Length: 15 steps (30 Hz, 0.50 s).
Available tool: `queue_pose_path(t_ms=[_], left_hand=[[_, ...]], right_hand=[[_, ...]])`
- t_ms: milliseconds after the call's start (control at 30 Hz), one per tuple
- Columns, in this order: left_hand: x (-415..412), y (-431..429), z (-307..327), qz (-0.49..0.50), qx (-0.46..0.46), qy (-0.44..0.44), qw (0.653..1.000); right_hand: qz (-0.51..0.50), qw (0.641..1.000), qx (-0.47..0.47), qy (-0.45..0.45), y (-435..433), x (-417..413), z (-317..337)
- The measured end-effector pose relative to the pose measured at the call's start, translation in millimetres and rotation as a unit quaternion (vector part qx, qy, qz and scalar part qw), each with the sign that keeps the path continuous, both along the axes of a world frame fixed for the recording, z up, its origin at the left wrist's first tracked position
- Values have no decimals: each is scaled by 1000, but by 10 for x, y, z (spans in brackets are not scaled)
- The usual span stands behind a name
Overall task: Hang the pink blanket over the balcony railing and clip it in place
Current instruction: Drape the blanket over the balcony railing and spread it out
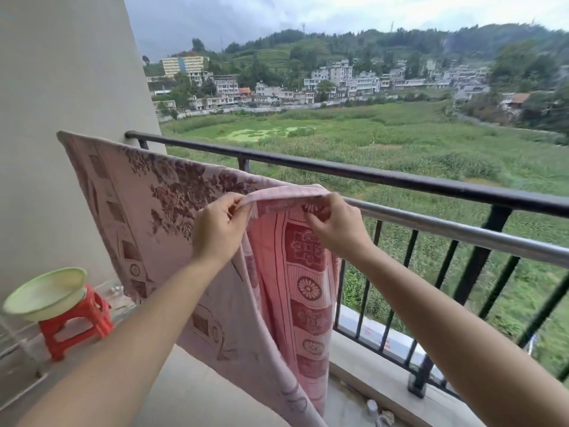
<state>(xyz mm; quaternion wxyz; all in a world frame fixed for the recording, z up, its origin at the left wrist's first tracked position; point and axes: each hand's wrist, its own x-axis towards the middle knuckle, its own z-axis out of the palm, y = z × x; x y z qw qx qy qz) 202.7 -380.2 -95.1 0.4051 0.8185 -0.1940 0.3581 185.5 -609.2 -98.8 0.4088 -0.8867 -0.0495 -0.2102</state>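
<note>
The pink blanket (144, 217) with dark floral and square patterns hangs draped over a silver rail (462, 231) that runs just inside the black balcony railing (400, 177). Its brighter red side (304, 288) shows under the folded right end. My left hand (218, 229) pinches the blanket's top edge near that end. My right hand (335, 223) grips the same edge at the corner, a short way to the right, where it lies on the silver rail. No clip is visible in either hand.
A green plastic basin (46, 292) sits on a red stool (77, 322) at the lower left by the white wall (61, 72). A concrete ledge (385, 383) runs under the railing posts. Fields and houses lie beyond the balcony.
</note>
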Motion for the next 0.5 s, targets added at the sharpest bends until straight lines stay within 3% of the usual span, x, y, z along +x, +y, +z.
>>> queue_pose_path(t_ms=[33,100,167,233,367,500], left_hand=[[38,16,81,-12,-3,-5,1000],[105,29,245,-43,-21,-9,999],[187,53,411,-51,-38,-14,998],[271,101,584,-32,-42,-27,998],[437,136,867,9,-5,15,1000],[631,171,1027,57,66,165,982]], right_hand=[[-32,997,-45,-53,16,21,45],[-103,961,-227,-119,10,103,162],[-127,929,-330,-107,-43,208,370],[-112,925,-358,-56,-131,346,614],[-86,936,-340,10,-237,683,978],[-49,994,-94,-2,-94,1056,1238]])
